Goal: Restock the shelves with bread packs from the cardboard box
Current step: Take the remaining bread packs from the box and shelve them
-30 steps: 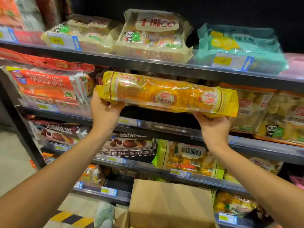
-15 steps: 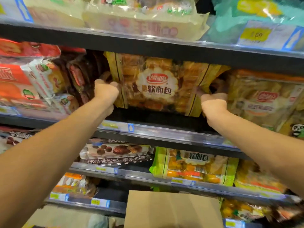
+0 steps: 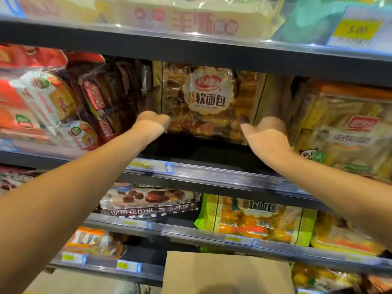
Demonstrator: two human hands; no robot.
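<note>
I see one yellow soft-bread pack upright on the shelf; my left hand and right hand each grasp a lower corner.

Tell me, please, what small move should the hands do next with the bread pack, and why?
Probably let go and draw both hands back. The bread pack already stands upright inside the shelf, and the left hand and right hand only hold its lower corners.

both hands' fingers hidden — price tags blurred
</note>
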